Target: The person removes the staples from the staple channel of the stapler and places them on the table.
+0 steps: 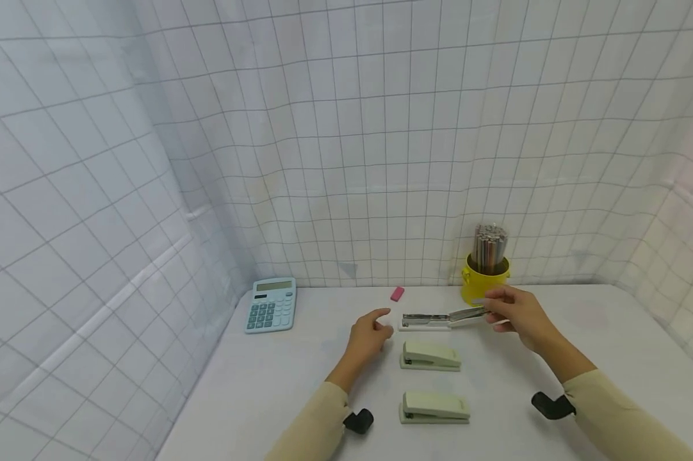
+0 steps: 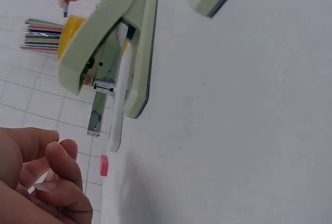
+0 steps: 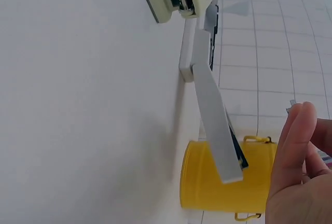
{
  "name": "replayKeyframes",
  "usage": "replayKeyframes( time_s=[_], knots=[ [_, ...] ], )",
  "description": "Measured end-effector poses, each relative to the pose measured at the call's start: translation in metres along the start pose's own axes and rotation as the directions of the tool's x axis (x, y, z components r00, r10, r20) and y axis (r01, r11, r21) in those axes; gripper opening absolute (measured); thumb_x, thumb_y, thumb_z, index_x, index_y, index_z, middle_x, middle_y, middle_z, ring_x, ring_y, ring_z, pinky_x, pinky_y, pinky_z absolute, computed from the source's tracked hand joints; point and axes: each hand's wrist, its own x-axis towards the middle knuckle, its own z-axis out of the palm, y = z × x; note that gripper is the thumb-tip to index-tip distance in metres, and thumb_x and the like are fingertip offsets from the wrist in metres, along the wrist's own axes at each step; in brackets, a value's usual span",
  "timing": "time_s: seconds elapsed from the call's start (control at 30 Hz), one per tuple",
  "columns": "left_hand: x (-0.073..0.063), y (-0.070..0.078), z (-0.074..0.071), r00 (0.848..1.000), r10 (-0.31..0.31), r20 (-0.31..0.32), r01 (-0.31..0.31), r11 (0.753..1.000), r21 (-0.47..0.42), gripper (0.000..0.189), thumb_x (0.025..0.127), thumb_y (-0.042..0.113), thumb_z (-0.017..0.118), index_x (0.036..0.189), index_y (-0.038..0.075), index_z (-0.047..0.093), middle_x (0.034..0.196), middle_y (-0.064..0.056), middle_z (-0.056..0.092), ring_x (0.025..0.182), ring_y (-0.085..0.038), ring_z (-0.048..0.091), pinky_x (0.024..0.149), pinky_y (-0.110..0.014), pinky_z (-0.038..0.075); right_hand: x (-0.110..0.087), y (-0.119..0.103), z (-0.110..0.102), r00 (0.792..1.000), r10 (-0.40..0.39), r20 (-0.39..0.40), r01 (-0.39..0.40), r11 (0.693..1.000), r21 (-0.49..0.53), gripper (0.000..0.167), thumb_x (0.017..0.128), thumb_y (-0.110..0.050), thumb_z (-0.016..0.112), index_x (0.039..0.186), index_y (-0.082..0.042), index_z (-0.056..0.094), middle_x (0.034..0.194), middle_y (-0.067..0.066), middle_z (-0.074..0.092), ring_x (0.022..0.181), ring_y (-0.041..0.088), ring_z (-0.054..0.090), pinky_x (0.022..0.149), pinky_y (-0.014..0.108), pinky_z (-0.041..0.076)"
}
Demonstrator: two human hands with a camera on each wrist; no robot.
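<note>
A white stapler lies folded wide apart at the back, its hinged top arm laid over to the right and its metal channel bare. My right hand is above the end of that arm, pinching a short grey staple strip between thumb and fingertips; most of the strip is hidden by the fingers. Left of the stapler's base, my left hand hovers with loosely bent fingers and holds nothing. Two pale green staplers, one just in front and another nearer me, sit closed in line with it.
Behind my right hand stands a yellow bucket-shaped cup full of pencils. A pink eraser lies near the back edge. At the back left is a light blue calculator. Grid-patterned white cloth walls the table.
</note>
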Motion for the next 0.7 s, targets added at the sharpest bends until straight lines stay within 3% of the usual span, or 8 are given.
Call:
replayKeyframes(
  time_s=[0.13,0.33,0.57,0.7],
  knots=[
    [-0.021,-0.004,-0.01,0.999,-0.037,0.009,0.038,0.992,-0.12,0.046,0.09,0.007,0.064,0.137,0.007,0.063,0.077,-0.002,0.059,0.055,-0.012,0.053,0.054,-0.027,0.044,-0.008,0.01,-0.013,1.0,0.028,-0.003,-0.028,1.0,-0.008,0.047,0.102,-0.022,0.063,0.136,0.008,0.049,0.105,0.008,0.067,0.083,0.015,0.069,0.071,0.031,0.059],
    [-0.043,-0.017,-0.014,0.996,-0.084,0.004,0.084,0.985,-0.153,0.047,0.086,0.004,0.063,0.134,0.003,0.064,0.072,0.0,0.057,0.052,-0.011,0.05,0.053,-0.026,0.042,-0.015,0.028,-0.009,0.993,0.113,0.043,-0.111,0.992,-0.057,0.042,0.1,-0.018,0.064,0.132,0.005,0.054,0.101,0.01,0.067,0.083,0.018,0.068,0.069,0.032,0.058],
    [-0.053,-0.02,-0.014,0.996,-0.083,0.042,0.088,0.986,-0.14,0.041,0.09,0.009,0.063,0.131,0.005,0.067,0.072,0.0,0.058,0.052,-0.01,0.049,0.052,-0.025,0.04,-0.016,0.042,-0.002,0.967,0.245,0.073,-0.241,0.969,-0.051,0.036,0.094,-0.008,0.068,0.126,0.008,0.058,0.082,0.006,0.068,0.068,0.014,0.065,0.063,0.029,0.058],
    [-0.054,-0.021,-0.014,0.995,-0.076,0.069,0.085,0.986,-0.145,0.035,0.093,0.01,0.063,0.127,0.008,0.07,0.073,0.0,0.057,0.054,-0.011,0.049,0.054,-0.025,0.041,-0.015,0.043,-0.002,0.962,0.268,0.053,-0.266,0.963,-0.031,0.034,0.095,-0.003,0.065,0.126,0.01,0.057,0.082,0.007,0.068,0.068,0.013,0.065,0.062,0.026,0.057]
  ],
)
